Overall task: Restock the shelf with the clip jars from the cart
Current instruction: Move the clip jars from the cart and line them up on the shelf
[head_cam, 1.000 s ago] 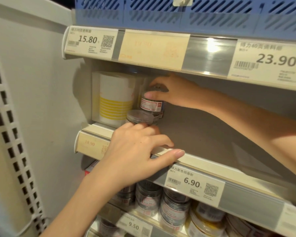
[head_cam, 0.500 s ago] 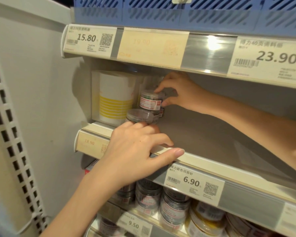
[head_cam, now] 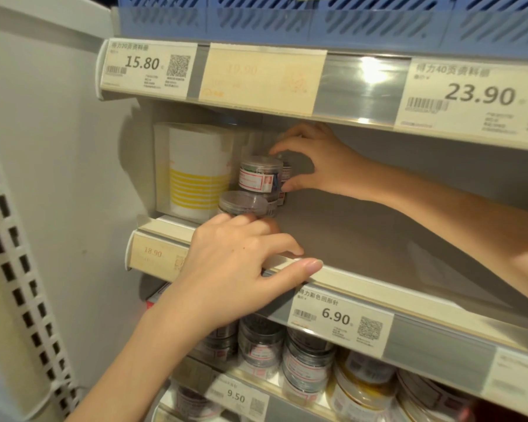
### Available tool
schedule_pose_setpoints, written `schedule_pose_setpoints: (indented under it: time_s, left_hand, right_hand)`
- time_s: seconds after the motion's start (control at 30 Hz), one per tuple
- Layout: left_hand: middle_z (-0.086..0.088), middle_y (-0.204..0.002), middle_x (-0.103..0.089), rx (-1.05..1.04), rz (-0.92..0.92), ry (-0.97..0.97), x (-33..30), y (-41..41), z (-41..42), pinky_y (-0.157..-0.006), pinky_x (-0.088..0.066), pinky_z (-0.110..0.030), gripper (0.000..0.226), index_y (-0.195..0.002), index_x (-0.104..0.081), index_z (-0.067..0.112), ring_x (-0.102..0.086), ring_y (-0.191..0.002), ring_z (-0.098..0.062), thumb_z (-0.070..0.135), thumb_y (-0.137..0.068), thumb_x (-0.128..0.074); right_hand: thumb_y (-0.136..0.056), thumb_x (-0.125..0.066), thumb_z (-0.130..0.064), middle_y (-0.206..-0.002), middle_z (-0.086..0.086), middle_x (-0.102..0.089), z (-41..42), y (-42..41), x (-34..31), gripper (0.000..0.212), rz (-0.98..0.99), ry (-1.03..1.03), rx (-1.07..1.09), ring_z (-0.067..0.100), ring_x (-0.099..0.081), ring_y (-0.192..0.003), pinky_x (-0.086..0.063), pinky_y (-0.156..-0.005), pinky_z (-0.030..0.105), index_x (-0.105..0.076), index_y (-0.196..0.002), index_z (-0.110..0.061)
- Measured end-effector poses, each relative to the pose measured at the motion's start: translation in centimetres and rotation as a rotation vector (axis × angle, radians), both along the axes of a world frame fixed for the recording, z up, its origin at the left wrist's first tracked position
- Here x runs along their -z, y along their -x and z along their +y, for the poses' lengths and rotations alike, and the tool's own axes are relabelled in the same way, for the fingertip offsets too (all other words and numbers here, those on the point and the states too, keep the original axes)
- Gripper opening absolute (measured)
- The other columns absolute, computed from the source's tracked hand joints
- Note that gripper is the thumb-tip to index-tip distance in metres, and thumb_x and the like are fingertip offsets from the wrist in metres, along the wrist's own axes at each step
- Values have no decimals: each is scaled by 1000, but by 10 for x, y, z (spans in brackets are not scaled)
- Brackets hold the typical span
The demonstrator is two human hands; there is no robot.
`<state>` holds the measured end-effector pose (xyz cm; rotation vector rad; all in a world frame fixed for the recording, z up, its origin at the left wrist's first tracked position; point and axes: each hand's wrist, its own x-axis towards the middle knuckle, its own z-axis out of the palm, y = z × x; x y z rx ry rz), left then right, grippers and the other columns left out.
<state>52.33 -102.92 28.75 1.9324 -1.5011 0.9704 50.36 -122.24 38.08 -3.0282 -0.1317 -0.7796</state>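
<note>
Clear round clip jars with red-and-white labels stand at the left of the middle shelf (head_cam: 363, 239). One clip jar (head_cam: 258, 175) sits stacked on a lower one, and a front jar (head_cam: 241, 203) stands just before them. My right hand (head_cam: 320, 166) reaches in from the right; its forefinger and thumb pinch a rear jar (head_cam: 287, 175), mostly hidden behind the stack. My left hand (head_cam: 241, 266) rests on the shelf's front rail, fingertips at the front jar's base, thumb lying along the rail. The cart is out of view.
A white box with yellow stripes (head_cam: 195, 169) fills the shelf's left end against the grey side panel. The upper shelf's price rail (head_cam: 363, 83) hangs low over my right hand. Several more jars (head_cam: 305, 363) crowd the shelf below.
My right hand has let go of the top jar, now resting on the stack, and has shifted back and right to the jar behind it. My left hand has stayed put.
</note>
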Motion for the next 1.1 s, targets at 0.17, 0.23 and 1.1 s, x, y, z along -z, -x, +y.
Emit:
schedule_pose_setpoints:
  time_s: [0.17, 0.23, 1.1]
  left_hand:
    - [11, -58, -55, 1, 5, -15, -1, 0, 2, -62, -26, -22, 50, -78, -71, 39, -57, -60, -12, 65, -87, -29]
    - [11, -58, -57, -1, 12, -24, -1, 0, 2, -62, -27, -22, 49, -78, -71, 40, -58, -61, -13, 65, -87, -29]
    - [4, -123, -61, 103, 43, 7, 12, 41, 2, -91, -33, -36, 52, -129, -55, 23, -47, -114, -20, 49, -87, -39]
  right_hand:
    - [-74, -77, -33, -132, 4, -42, -3, 9, 3, 65, 61, 16, 41, 10, -27, -113, -19, -90, 15, -50, -132, -25]
    - [-73, -77, -34, -134, 4, -41, -3, 12, 4, 69, 81, 22, 63, 16, -29, -120, -19, -93, 17, -47, -135, -25]
    - [-82, -45, -60, -145, -10, -40, 63, 179, 31, 67, 97, -122, 331, 5, -35, -133, -29, -109, 25, -36, -142, -32]
